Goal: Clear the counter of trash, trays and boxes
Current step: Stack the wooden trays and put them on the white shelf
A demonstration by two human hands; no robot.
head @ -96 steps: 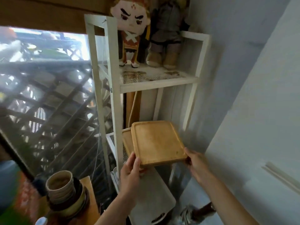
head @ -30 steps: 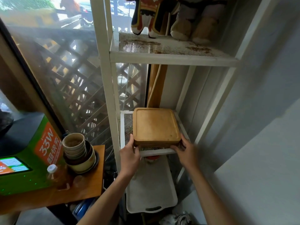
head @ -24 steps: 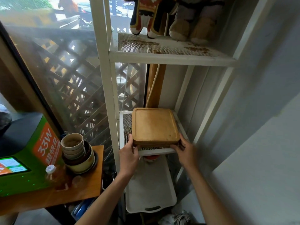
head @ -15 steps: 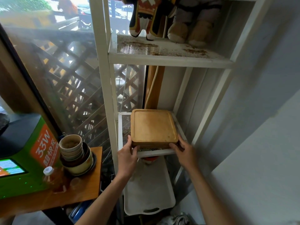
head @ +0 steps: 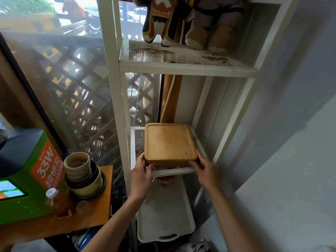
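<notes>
Both hands clamp a stack of wooden trays on a rack shelf.

Left hand (head: 141, 176) and right hand (head: 206, 171) grip the near corners of the wooden trays (head: 170, 142), fingers curled against the edges. The stack lies flat between them on the white rack's (head: 116, 99) mesh shelf, long axis running away from the fingers.

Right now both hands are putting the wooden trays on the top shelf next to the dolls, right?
Not quite. The head view shows both hands, left hand and right hand, at the wooden trays, but they sit on the lower mesh shelf, well below the dolls.
</notes>
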